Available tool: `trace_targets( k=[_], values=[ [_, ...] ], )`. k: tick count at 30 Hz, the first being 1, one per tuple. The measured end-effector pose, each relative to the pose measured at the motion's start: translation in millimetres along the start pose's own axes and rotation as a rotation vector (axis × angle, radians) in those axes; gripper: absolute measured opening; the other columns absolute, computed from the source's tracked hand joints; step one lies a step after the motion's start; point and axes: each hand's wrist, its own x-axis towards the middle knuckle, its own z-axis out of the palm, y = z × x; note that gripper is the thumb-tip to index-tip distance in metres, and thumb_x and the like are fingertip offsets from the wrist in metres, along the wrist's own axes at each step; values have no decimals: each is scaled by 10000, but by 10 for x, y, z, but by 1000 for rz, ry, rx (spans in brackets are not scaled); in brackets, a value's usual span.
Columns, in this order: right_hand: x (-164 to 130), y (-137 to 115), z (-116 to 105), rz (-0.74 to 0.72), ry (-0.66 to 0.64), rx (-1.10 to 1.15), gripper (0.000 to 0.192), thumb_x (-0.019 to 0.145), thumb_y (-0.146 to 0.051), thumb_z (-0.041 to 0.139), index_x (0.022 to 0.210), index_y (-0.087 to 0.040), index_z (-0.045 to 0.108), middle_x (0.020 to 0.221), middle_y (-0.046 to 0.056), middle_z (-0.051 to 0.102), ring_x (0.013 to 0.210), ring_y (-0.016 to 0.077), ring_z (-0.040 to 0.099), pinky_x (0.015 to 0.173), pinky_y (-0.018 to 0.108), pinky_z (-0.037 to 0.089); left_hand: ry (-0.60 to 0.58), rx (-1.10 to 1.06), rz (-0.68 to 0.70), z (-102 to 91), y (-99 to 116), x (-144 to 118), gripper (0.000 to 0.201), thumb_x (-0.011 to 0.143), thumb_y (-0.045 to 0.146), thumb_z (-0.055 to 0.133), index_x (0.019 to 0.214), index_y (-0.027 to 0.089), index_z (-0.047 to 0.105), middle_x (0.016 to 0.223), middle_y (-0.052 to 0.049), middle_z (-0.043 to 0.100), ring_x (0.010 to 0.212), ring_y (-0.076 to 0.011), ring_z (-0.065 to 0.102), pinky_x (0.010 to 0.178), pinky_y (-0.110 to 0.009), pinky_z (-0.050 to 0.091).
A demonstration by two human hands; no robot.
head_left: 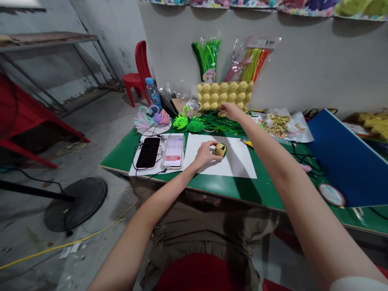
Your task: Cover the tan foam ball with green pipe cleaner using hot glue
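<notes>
Fingers of left hand (205, 154) on one yellow ball (220, 149); two phones (148, 152) beside

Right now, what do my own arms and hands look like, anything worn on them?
Both forearms are bare, with no watch, bracelet or gloves visible. The left hand and right hand show no rings that can be made out. A white sleeve edge shows at the right upper arm.
</notes>
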Motion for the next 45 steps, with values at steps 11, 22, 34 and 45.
trace_targets(
  k=[11,22,34,45],
  values=[
    [125,167,-569,74,481,429,51,928,-206,674,916,-163,649,982,36,721,722,104,682,667,265,512,0,-13,14,-25,10,6,522,554,229,915,1038,229,719,1140,-74,737,1129,-320,662,1029,-543,540],
    [-754,-232,-1247,-32,855,467,112,925,-142,676,839,-208,647,756,26,696,629,84,639,657,275,504,33,-178,-26,-105,138,22,535,546,255,926,1035,196,719,1152,-87,746,1089,-273,664,993,-474,533],
    [-1930,-517,-478,-16,532,895,227,828,-411,784,1018,-287,790,887,7,787,491,111,646,384,237,462,-177,-918,-178,-192,270,68,588,456,366,981,943,162,722,986,-49,739,974,-191,683,953,-308,486],
    [-1782,-287,-401,-49,623,885,399,709,-584,857,731,-226,683,624,-30,659,515,119,629,495,263,544,-414,-893,-188,-370,219,162,562,519,324,958,1013,167,741,1023,-68,768,961,-190,727,952,-315,529]
  ],
)
